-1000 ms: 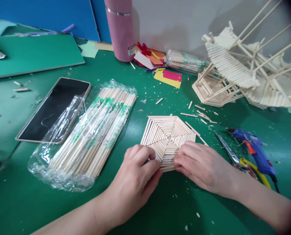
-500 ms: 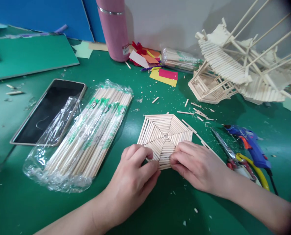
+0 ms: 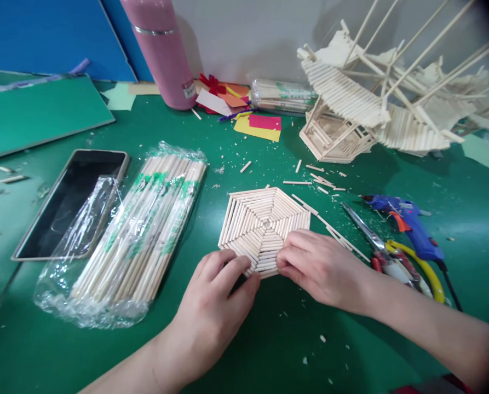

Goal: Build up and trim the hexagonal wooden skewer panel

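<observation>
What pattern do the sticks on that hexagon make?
The hexagon shows nested, web-like rings, best seen in the head view.

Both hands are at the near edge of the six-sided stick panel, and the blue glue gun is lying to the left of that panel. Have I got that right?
Not quite: the blue glue gun lies to the right of the six-sided stick panel, as the head view shows. The left hand and right hand are indeed at its near edge.

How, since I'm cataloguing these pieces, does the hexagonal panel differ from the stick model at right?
The hexagonal panel is flat, while the stick model rises above the table. The panel is smaller than the model. The left hand and right hand touch the panel; neither touches the model. Panel and model both show pale sticks.
</observation>
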`<state>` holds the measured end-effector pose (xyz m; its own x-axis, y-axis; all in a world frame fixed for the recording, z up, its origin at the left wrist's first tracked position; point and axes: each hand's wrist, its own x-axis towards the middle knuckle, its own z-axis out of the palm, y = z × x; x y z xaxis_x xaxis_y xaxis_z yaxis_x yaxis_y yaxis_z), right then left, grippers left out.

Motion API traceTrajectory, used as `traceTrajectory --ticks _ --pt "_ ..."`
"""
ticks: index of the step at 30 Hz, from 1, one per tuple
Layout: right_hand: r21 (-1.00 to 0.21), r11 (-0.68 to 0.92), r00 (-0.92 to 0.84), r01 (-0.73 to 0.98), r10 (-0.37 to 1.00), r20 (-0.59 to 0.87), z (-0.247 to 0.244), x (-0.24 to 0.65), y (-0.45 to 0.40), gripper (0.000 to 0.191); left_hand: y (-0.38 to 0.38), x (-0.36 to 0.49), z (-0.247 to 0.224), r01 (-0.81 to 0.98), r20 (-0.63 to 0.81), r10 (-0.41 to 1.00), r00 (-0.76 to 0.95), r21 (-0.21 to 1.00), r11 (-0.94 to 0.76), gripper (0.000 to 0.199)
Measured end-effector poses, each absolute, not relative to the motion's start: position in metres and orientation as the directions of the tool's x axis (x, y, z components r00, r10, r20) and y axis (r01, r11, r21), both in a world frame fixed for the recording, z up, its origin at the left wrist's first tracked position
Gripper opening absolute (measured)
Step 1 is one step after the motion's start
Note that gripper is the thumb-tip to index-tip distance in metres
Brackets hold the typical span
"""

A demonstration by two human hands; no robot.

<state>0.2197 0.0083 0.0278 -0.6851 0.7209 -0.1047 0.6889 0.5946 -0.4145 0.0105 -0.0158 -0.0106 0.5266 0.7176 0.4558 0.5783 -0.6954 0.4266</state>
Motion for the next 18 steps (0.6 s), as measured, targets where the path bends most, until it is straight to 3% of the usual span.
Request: traceTrajectory --ticks 6,18 --pt "-0.421 0.587 -0.678 0.692 0.728 -0.099 0.0293 0.2187 0.0082 0.016 -0.0151 0.0073 -0.0025 0.54 0.358 0.741 0.568 0.517 -0.664 0.018" --pt "-0.462 0.598 -0.675 0.655 0.737 -0.004 0.0292 0.2226 0.0025 0.017 -0.0154 0.0069 -0.0028 0.554 0.342 0.744 0.574 0.507 -0.661 0.015"
